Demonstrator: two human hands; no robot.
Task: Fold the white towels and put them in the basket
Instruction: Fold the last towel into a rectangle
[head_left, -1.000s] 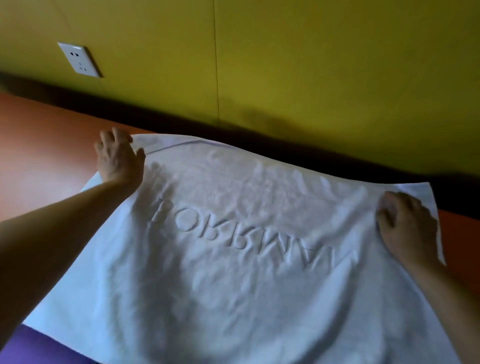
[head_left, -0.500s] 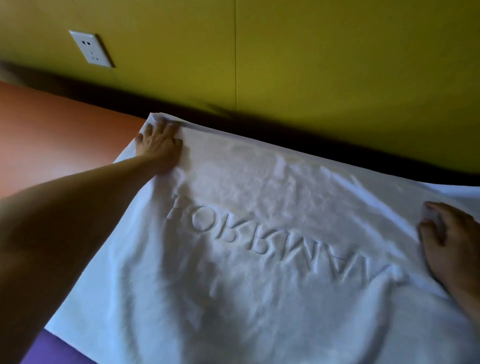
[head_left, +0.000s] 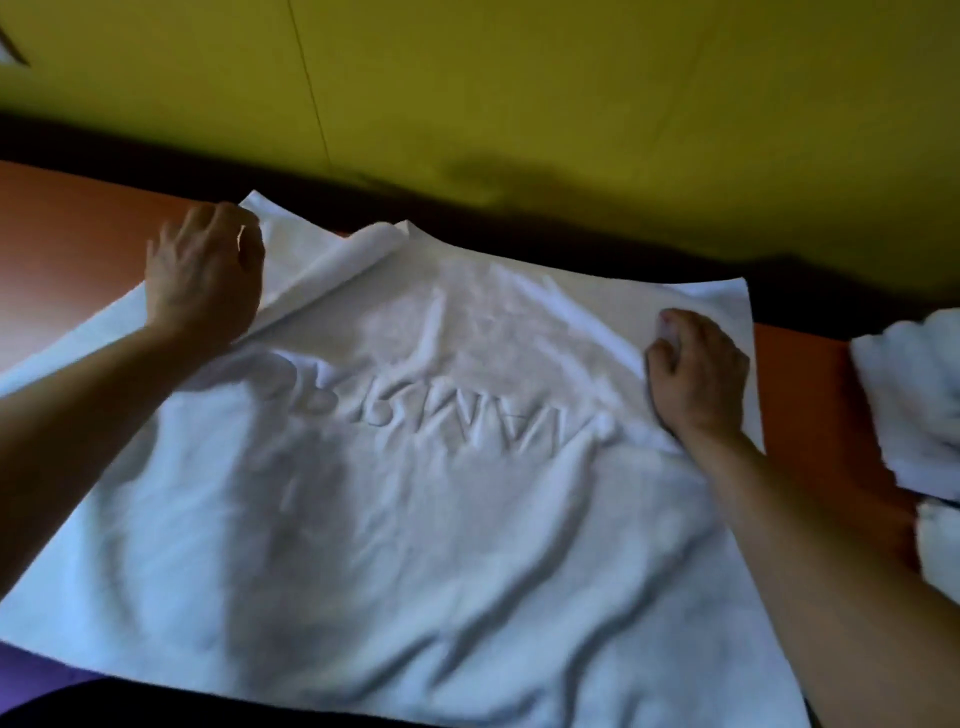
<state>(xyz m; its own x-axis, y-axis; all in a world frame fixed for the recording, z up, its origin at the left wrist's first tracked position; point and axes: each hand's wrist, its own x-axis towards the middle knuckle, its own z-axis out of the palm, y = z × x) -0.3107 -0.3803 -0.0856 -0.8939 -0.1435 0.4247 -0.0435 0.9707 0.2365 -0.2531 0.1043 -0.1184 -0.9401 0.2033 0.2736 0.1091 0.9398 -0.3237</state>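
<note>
The left hand (head_left: 205, 270) had its fingers curled over the far left corner of the big white towel (head_left: 415, 519) and gripped the cloth there. Its arm reached out long from the near left side, with the back of the hand up. The right hand (head_left: 696, 371) did the same at the far right corner. Its fingers were bent around a fold of the towel's edge and held it, and its arm came in from the near right side.

The towel was soft and full of wrinkles. It had big raised letters across the middle, and they looked upside down from here. By the left hand, a bit of the far edge was rolled back over itself.

The towel lay spread out on the orange table (head_left: 67, 239), between the two hands and toward the person. Its near edge hung past the table's front.

More white towels (head_left: 914, 400) sat bunched up at the right side of the table, near the right hand but not touching it. A yellow wall (head_left: 571, 78) stood behind the table.
</note>
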